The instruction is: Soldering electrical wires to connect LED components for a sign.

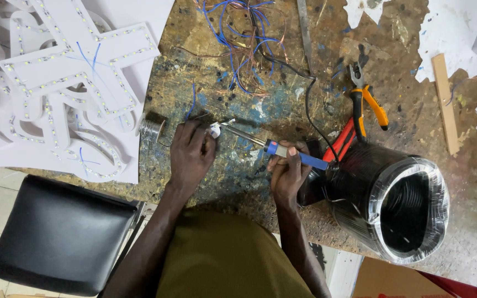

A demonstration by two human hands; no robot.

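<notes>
Right hand [287, 175] gripping a blue-handled soldering iron [271, 147], tip at a small white part [215, 130] pinched under the left hand [190, 155] on the paint-stained workbench [260, 110], solder spool [152, 127] just beside, orange pliers [366, 106] and black cable coil [398, 201] to the right

Solder spool [152, 128] lies left of the pliers [366, 105], cable coil [398, 203] rightmost.
</notes>
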